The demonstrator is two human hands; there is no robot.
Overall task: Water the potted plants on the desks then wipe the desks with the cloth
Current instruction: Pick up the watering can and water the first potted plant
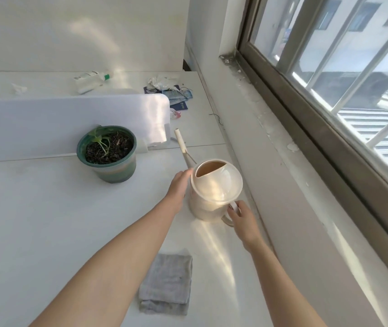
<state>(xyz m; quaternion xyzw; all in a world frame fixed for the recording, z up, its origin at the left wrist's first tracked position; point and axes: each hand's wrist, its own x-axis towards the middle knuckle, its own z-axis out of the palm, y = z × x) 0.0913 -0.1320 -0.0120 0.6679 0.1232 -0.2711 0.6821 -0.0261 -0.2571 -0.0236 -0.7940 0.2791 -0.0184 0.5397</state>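
On the near white desk (35,220) a cream watering can (215,192) stands upright, right of the green potted plant (108,153). The right hand (242,220) curls around its handle, and the left hand (179,182) rests flat against its left side. A folded grey cloth (167,284) lies nearer, between the forearms.

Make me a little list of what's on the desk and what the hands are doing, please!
can: cream watering can, standing on the desk, spout toward the divider
left hand: against the can's side
right hand: on the can's handle
plant: small sprout in a green pot, left of the can
cloth: grey cloth, folded, nearest the person
watering: not started
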